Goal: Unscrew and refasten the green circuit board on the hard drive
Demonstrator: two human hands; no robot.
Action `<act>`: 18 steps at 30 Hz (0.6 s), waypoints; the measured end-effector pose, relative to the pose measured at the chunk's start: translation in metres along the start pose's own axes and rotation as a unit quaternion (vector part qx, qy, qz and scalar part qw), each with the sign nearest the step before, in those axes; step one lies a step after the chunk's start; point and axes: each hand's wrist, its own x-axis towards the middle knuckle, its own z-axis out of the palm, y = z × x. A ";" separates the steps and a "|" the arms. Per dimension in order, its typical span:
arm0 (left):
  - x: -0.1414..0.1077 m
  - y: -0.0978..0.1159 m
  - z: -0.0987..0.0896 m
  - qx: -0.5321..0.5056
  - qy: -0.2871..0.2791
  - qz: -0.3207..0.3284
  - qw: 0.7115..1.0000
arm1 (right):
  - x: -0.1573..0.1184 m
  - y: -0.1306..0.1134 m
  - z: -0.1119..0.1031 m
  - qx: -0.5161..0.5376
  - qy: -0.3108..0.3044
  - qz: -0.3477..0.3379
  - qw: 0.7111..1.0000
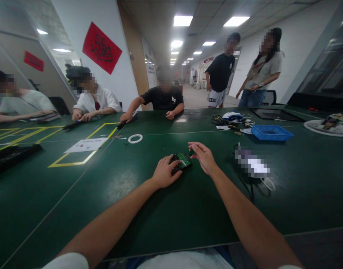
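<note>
A small black device with an exposed green circuit board point(184, 161) lies on the green table in front of me. My left hand point(166, 172) grips it from the left, thumb and fingers at its edges, and covers part of it. Over the board's right side, my right hand point(203, 157) pinches a small dark screwdriver point(191, 152). Its thin shaft slants down toward the board. Whether the tip touches a screw is too small to tell.
Right of my hands lie a blurred-out phone-like object point(252, 164) and cables. Farther back are a blue tray point(272, 133), a cable pile point(230, 118) and a white fan grille point(325, 128). A white ring point(135, 138) and paper point(86, 145) lie left. Several people are around the table.
</note>
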 end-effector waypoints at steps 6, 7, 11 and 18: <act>0.000 -0.002 0.001 -0.008 0.003 -0.002 1.000 | -0.002 -0.002 0.001 0.089 -0.020 0.017 0.996; 0.000 -0.002 0.001 -0.009 0.003 -0.002 1.000 | -0.002 -0.002 0.001 0.100 -0.022 0.022 0.994; 0.000 -0.001 0.001 -0.010 0.001 -0.002 1.000 | 0.000 -0.003 -0.003 0.065 -0.028 0.024 0.997; 0.000 -0.001 0.001 -0.003 0.000 -0.001 1.000 | -0.001 -0.002 -0.001 0.041 -0.024 -0.001 0.999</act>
